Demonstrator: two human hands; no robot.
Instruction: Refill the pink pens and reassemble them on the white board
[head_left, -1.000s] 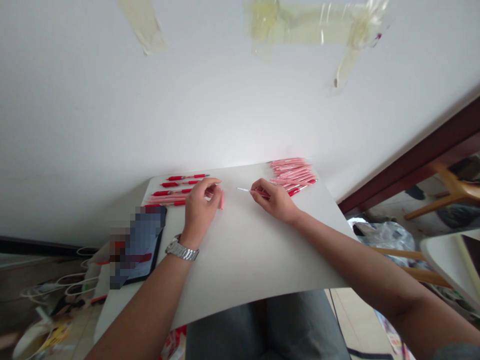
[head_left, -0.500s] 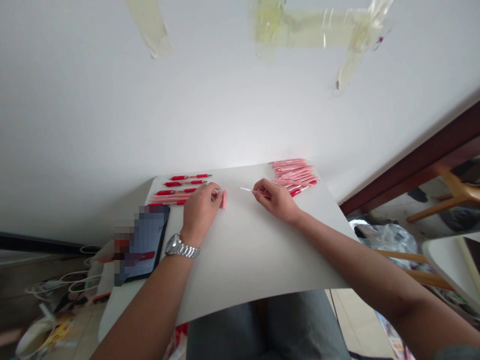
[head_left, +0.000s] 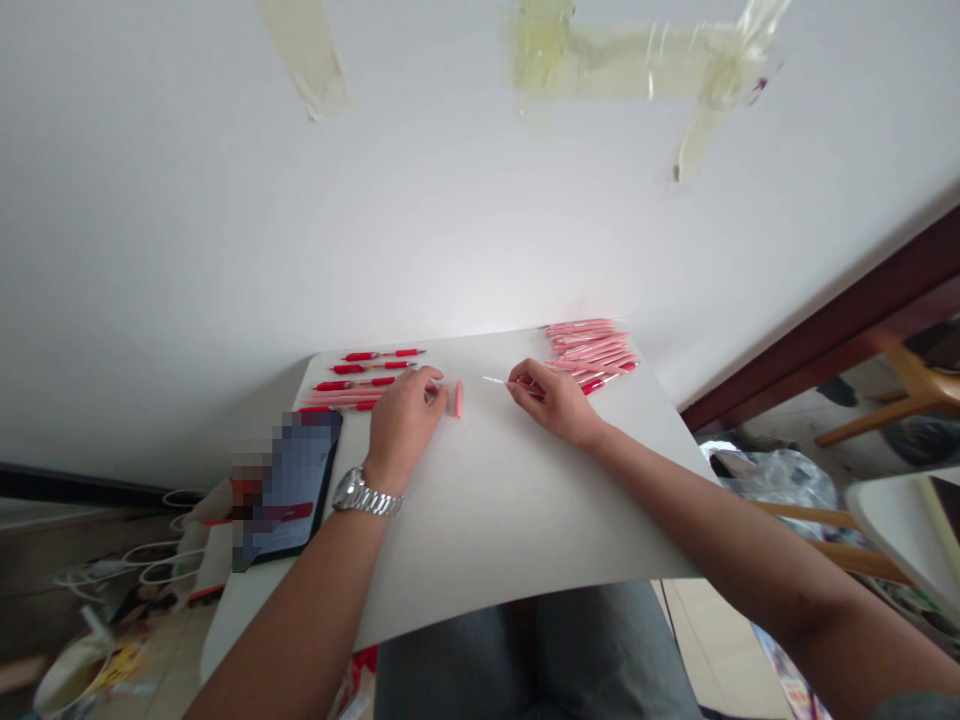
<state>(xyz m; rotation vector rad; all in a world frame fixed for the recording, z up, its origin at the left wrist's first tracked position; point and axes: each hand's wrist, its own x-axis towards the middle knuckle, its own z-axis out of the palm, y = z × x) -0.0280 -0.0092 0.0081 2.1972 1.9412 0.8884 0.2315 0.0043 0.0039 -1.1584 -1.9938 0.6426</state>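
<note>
My right hand pinches an opened pen; its thin white refill sticks out leftward past the fingertips. A bit of red shows between those fingers, but most of the pen is hidden. Just right of my left hand, a short pink pen piece rests on the white table. My left thumb and index finger are slightly apart, with a small gap between them and the pink piece. Beyond my left hand lie several red pens and slim pink pieces.
A pile of pink pens lies at the table's back right, with a red pen in front. A tablet lies on the left side. The wall borders the back edge of the table.
My left fingers have come away from the pink piece, which now sits apart from them and more upright in the view. My right hand has hardly moved.
</note>
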